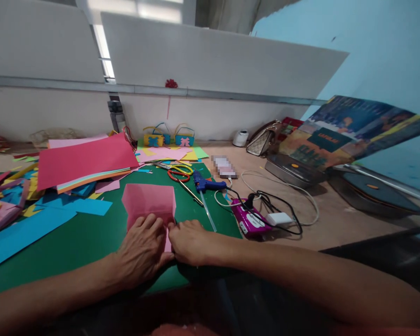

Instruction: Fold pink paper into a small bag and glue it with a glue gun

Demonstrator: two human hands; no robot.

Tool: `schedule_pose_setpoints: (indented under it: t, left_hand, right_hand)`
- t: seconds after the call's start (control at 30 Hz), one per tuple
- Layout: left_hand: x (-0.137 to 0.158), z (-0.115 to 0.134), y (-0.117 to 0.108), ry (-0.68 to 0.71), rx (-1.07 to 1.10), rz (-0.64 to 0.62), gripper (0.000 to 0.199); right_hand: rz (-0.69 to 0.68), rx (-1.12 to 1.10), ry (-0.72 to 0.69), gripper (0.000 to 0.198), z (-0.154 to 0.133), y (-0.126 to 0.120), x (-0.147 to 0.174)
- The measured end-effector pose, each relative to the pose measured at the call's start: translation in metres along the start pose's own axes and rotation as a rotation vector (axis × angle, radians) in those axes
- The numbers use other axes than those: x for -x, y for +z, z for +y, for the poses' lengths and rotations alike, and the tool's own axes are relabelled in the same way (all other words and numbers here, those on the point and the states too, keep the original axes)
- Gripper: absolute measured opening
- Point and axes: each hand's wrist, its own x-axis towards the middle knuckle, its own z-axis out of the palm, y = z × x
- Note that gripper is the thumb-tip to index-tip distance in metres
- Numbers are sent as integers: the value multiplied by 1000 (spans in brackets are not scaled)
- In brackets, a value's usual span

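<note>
A piece of pink folded paper [149, 198] with raised sides sits near the front of the green cutting mat [80, 238]. My left hand [142, 245] lies over its near part, fingers curled and pressing on it. At its near right corner, my right hand [191, 240] is closed, with the fingertips gripping the paper's edge. The near side of the paper is mostly covered by both hands. Just beyond my right hand lie a blue glue gun [208, 183] with a clear glue stick [207, 210] and scissors with red and yellow handles [180, 173].
Coloured paper sheets [87, 158] and blue strips [38, 228] cover the left side. Small paper baskets [184, 137] stand at the back. To the right are a phone [224, 166], a purple power strip [250, 219] with tangled cables, and dark lidded containers [296, 170].
</note>
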Motion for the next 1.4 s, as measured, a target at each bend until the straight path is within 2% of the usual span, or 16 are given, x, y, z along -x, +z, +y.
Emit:
schedule_pose_setpoints:
  t: [0.13, 0.33, 0.73, 1.0, 1.4]
  left_hand:
    - [0, 1, 0, 5, -11, -1, 45]
    - [0, 0, 2, 7, -22, 61, 43]
    - [-1, 1, 2, 16, -34, 54, 40]
    - [-1, 0, 0, 3, -19, 23, 40]
    - [-2, 0, -2, -22, -29, 27, 46]
  right_hand:
    - [-65, 5, 63, 37, -3, -6, -6]
    - [-85, 4, 111, 35, -6, -8, -10]
    - [-135, -49, 95, 37, -2, -15, -6]
    - [-120, -85, 121, 32, 1, -10, -8]
    - [-92, -70, 147, 35, 2, -3, -6]
